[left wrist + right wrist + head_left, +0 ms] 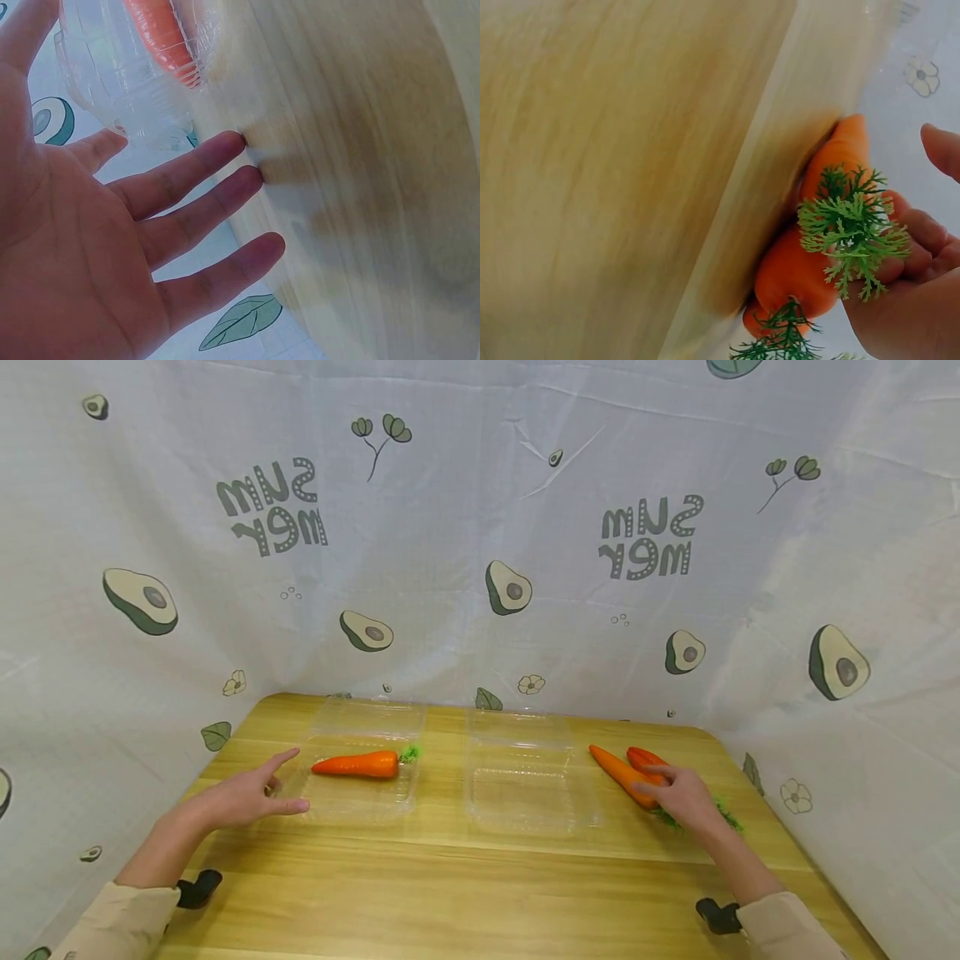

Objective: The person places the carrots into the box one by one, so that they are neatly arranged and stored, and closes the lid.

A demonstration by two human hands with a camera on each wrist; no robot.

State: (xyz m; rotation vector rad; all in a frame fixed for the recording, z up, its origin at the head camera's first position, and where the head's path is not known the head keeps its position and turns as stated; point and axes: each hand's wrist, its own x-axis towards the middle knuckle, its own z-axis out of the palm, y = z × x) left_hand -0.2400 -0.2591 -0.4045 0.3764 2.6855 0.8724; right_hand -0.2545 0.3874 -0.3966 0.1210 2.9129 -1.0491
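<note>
My left hand point(243, 797) is beside the left clear plastic container point(337, 806), fingers spread, nothing held. A carrot point(360, 765) with a small green top lies in that container. In the left wrist view the same carrot point(161, 37) shows behind the plastic, with my left hand point(135, 232) palm in view. At the right my right hand point(678, 793) reaches over an orange carrot point(621, 774) and a redder carrot point(647, 758). In the right wrist view, leafy tops point(853, 232) partly cover the right hand's fingers, which lie close against the carrots; one digit stands apart.
A second clear container point(521, 797) stands in the middle of the wooden table point(450, 893), its lid folded back. Both containers have raised lids toward the printed curtain point(450, 543), which surrounds the table's back and sides. Black wrist straps point(198, 889) show near both sleeves.
</note>
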